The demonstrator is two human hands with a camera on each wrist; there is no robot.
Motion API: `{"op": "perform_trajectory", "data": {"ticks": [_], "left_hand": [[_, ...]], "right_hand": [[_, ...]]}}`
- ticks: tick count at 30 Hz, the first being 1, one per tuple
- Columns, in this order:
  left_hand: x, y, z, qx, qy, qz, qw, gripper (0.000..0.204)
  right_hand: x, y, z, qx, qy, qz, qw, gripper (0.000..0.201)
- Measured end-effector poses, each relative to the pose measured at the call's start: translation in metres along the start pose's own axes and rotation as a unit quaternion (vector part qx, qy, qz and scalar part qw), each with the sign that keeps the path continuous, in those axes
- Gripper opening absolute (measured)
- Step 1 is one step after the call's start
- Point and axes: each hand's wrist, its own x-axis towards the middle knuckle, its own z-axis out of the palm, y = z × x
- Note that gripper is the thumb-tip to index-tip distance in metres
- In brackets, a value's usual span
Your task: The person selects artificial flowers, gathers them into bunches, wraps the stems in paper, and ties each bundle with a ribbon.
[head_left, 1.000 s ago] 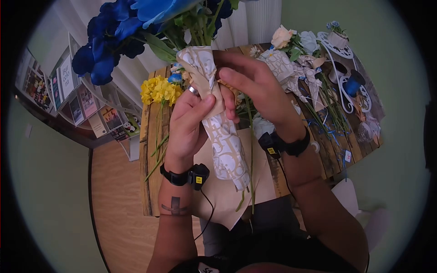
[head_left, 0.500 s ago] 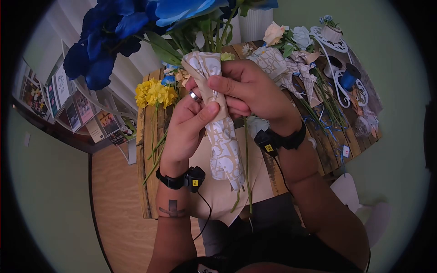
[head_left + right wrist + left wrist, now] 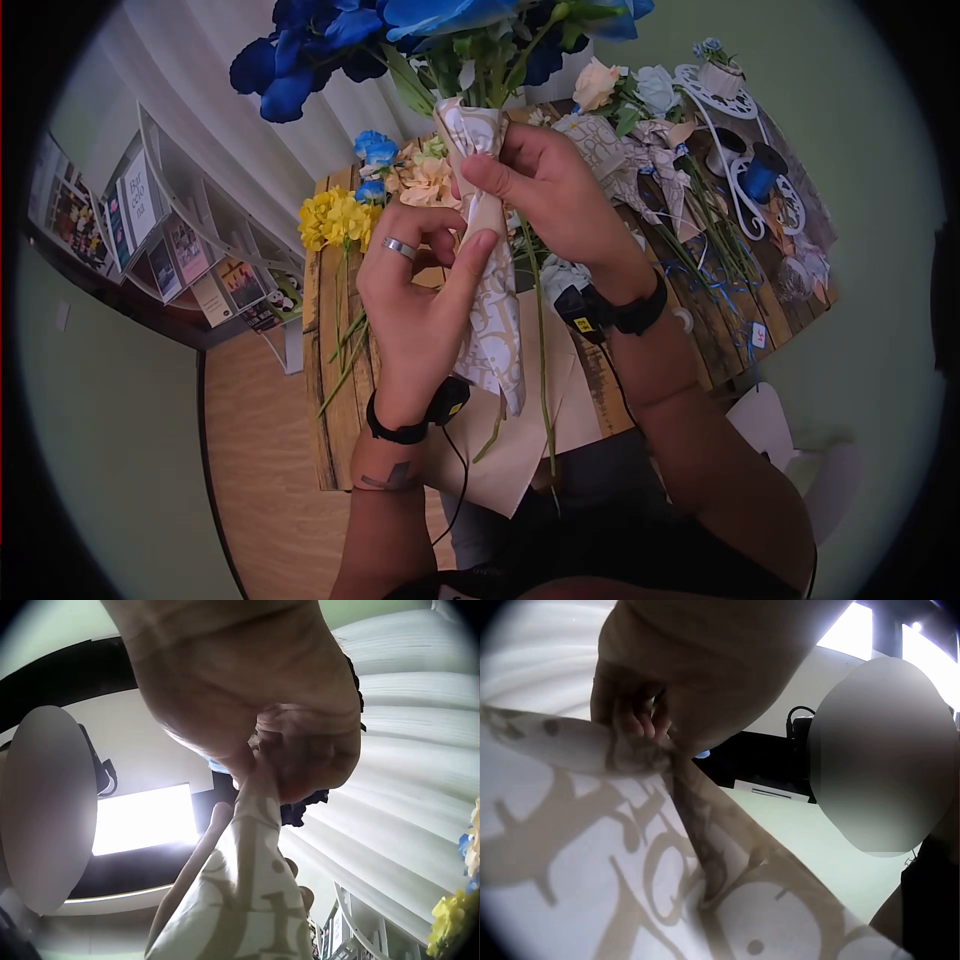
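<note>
A bouquet of blue flowers [image 3: 455, 22] stands upright at the top of the head view, its stems wrapped in white-and-beige patterned paper [image 3: 490, 345]. My right hand [image 3: 560, 195] grips the gathered neck of the wrap, thumb across its front; in the right wrist view the fingers curl round the narrowed paper [image 3: 255, 825]. Lower on the wrap is my left hand [image 3: 405, 290], a ring on one finger. Its thumb lies along the paper, and its bent fingers are at the left edge. In the left wrist view, the patterned paper fills the foreground below that hand [image 3: 697, 675].
On the wooden table [image 3: 330, 430] lie yellow flowers [image 3: 335, 218], peach flowers [image 3: 425, 180] and tan paper sheets [image 3: 530, 430]. A wrapped bouquet [image 3: 665, 165], a blue ribbon spool [image 3: 762, 172] and a white metal stand [image 3: 745, 215] are at the right. A book rack [image 3: 190, 240] stands left.
The bouquet has shifted right and slightly up in the head view. My left hand has turned and its fingers have loosened from round the neck, while the right hand has closed on the gathered paper.
</note>
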Motion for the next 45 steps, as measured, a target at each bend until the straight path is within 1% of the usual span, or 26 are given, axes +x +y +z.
{"op": "perform_trajectory", "data": {"ticks": [2,4,5,7,11,14,16,17,19,21,23,25,26,28,30,32,34,36,37,38,40,41,42,43,44,45], "left_hand": [[-0.001,0.005,0.001,0.028,-0.005,0.001,1.000,0.023],[-0.002,0.011,0.008,0.010,0.066,0.040,0.997,0.025],[-0.001,0.010,0.006,0.008,0.068,0.040,0.997,0.025],[0.000,0.007,0.000,0.124,0.018,0.121,0.985,0.026],[-0.001,0.008,-0.002,0.123,0.029,0.111,0.986,0.021],[0.001,0.011,-0.004,0.122,0.032,0.129,0.984,0.015],[0.005,0.016,-0.005,0.175,0.074,0.232,0.954,0.010],[0.003,0.015,-0.004,0.174,0.075,0.231,0.954,0.010],[-0.002,0.009,-0.001,0.052,0.048,0.136,0.988,0.009],[-0.002,0.008,-0.003,0.025,0.046,0.118,0.992,0.007],[-0.002,0.005,-0.005,-0.002,0.044,0.101,0.994,0.006],[-0.001,-0.002,-0.006,-0.082,0.028,0.031,0.996,0.006],[0.000,-0.003,-0.006,-0.083,0.028,0.032,0.996,0.006],[0.004,-0.005,-0.006,-0.150,0.018,-0.016,0.988,0.008],[0.008,-0.011,-0.005,-0.157,0.021,0.002,0.987,0.009],[0.007,-0.011,-0.006,-0.164,0.023,0.021,0.986,0.010],[0.005,-0.003,-0.009,-0.255,-0.020,-0.128,0.958,0.009],[0.005,-0.008,-0.011,-0.283,-0.048,-0.134,0.948,0.010],[0.004,-0.011,-0.010,-0.311,-0.072,-0.139,0.938,0.010],[0.004,-0.014,-0.007,-0.311,-0.075,-0.138,0.937,0.010],[0.002,-0.018,0.000,-0.374,-0.070,-0.161,0.911,0.016],[0.002,-0.017,0.002,-0.373,-0.070,-0.161,0.911,0.016],[0.002,-0.015,0.003,-0.404,-0.079,-0.177,0.894,0.022],[0.002,-0.014,0.004,-0.434,-0.087,-0.193,0.876,0.028],[0.002,-0.015,0.003,-0.434,-0.086,-0.194,0.876,0.028],[0.003,-0.016,0.003,-0.459,-0.110,-0.206,0.857,0.033]], "right_hand": [[0.001,0.005,-0.003,-0.006,-0.005,-0.004,1.000,0.028],[0.002,0.009,-0.004,-0.012,-0.013,-0.009,1.000,0.029],[0.002,0.010,-0.003,-0.009,-0.009,-0.016,1.000,0.030],[0.003,0.010,-0.002,-0.008,-0.007,-0.023,1.000,0.030],[0.001,0.005,-0.001,-0.021,0.001,-0.012,1.000,0.027],[0.001,0.006,0.001,-0.023,-0.001,-0.021,1.000,0.027],[0.001,0.008,0.001,-0.025,-0.006,-0.030,0.999,0.027],[0.001,0.009,0.001,-0.039,-0.015,-0.034,0.999,0.027],[0.000,0.009,0.000,-0.053,-0.025,-0.037,0.998,0.027],[0.000,0.008,-0.001,-0.042,-0.038,-0.022,0.998,0.029],[0.000,0.008,0.001,-0.027,-0.028,-0.023,0.999,0.030],[-0.001,0.009,0.000,-0.013,-0.017,-0.023,0.999,0.030],[0.000,0.011,-0.004,-0.025,-0.012,-0.015,1.000,0.030],[0.001,0.012,-0.008,-0.037,-0.006,-0.006,0.999,0.030],[0.000,0.012,-0.009,0.014,-0.028,-0.011,0.999,0.037],[0.000,0.010,-0.009,0.011,-0.034,-0.017,0.999,0.037],[0.000,0.008,-0.009,0.008,-0.036,-0.024,0.999,0.037],[-0.001,0.005,-0.007,0.080,-0.061,0.004,0.995,0.040],[-0.001,0.003,-0.005,0.079,-0.059,0.002,0.995,0.040],[-0.001,0.002,-0.003,0.108,-0.070,0.005,0.992,0.042],[0.000,0.005,-0.002,0.139,-0.081,0.007,0.987,0.045],[0.002,0.011,-0.003,0.191,-0.100,0.025,0.976,0.044],[0.003,0.015,-0.003,0.244,-0.119,0.043,0.961,0.043],[0.002,0.013,-0.001,0.245,-0.120,0.044,0.961,0.043],[0.002,0.009,0.003,0.234,-0.117,0.048,0.964,0.044],[0.001,0.007,0.005,0.223,-0.115,0.052,0.967,0.045]]}}
